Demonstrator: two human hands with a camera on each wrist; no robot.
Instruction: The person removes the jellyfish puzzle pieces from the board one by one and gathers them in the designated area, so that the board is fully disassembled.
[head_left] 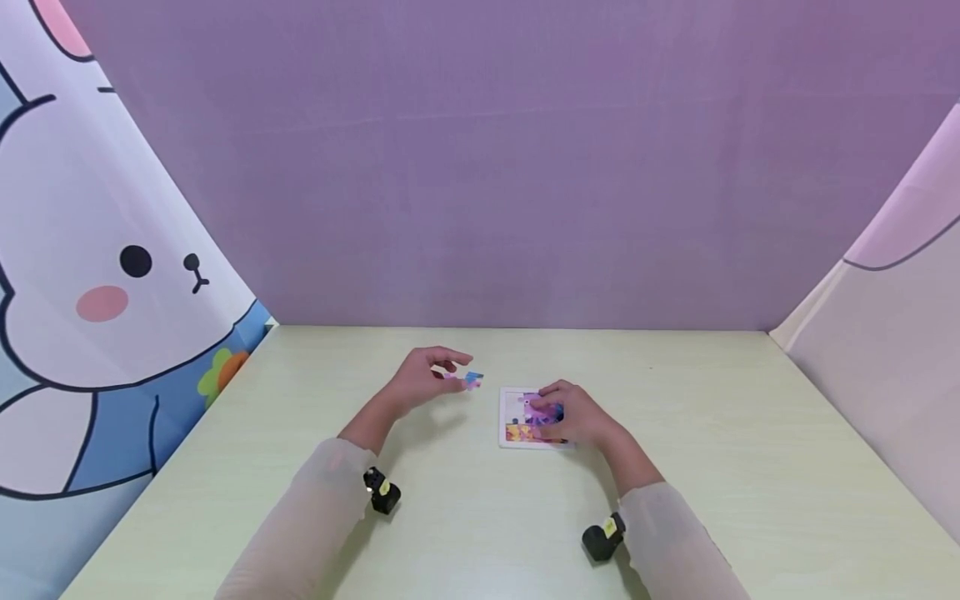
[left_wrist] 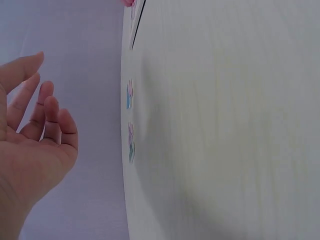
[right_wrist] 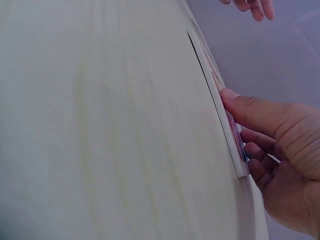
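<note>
My left hand point(head_left: 429, 379) is raised over the table with its fingers loosely bent and nothing between them. Below it lie two loose jigsaw pieces, one blue and pink point(left_wrist: 129, 95), the other pink and teal point(left_wrist: 131, 144); in the head view the hand partly covers them. To their right a small jigsaw puzzle lies flat in a white tray point(head_left: 504, 421), with purple and yellow-orange pieces point(head_left: 517, 432) in it. Over its right half is my right hand point(head_left: 576, 418), thumb and fingertips spread on the pieces, hiding part of the picture.
The pale wooden table point(head_left: 480, 517) meets a purple cloth wall point(head_left: 480, 167) at the back. A cartoon-printed cloth point(head_left: 90, 217) hangs along the left side and a pale cloth point(head_left: 900, 367) along the right. Small black cameras point(head_left: 382, 492) are strapped at both wrists.
</note>
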